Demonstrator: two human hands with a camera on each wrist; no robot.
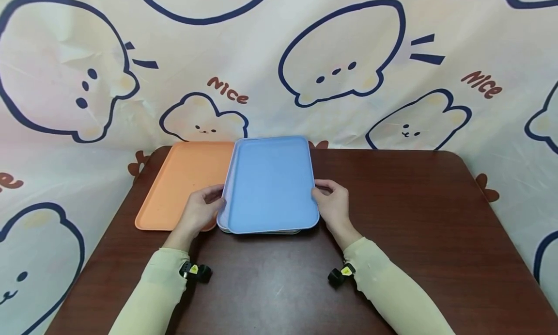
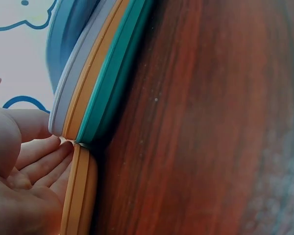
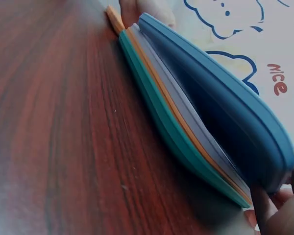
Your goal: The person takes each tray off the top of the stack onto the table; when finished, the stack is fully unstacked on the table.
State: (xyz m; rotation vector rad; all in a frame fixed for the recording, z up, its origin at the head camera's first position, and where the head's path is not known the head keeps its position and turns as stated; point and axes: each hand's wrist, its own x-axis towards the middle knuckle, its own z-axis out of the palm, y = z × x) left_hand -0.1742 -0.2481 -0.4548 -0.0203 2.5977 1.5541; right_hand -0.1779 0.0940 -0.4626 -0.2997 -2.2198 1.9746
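A blue tray (image 1: 272,184) lies uppermost on a stack, its right side raised off the trays below. My right hand (image 1: 333,204) pinches that raised edge between thumb and fingers. Under it, a lavender tray (image 2: 78,73), an orange tray (image 2: 95,71) and a green tray (image 2: 110,93) lie pressed together, as the left wrist view shows. With thumb and fingertips, my left hand (image 1: 202,206) touches the stack's left edge near the lavender tray, its fingers fairly straight. The blue tray sits slightly right of the lavender one.
Another orange tray (image 1: 174,199) lies flat on the left of the brown table (image 1: 414,218), partly under my left hand and beside the stack. Behind the table hangs a pale cloth (image 1: 261,49) with cartoon outlines.
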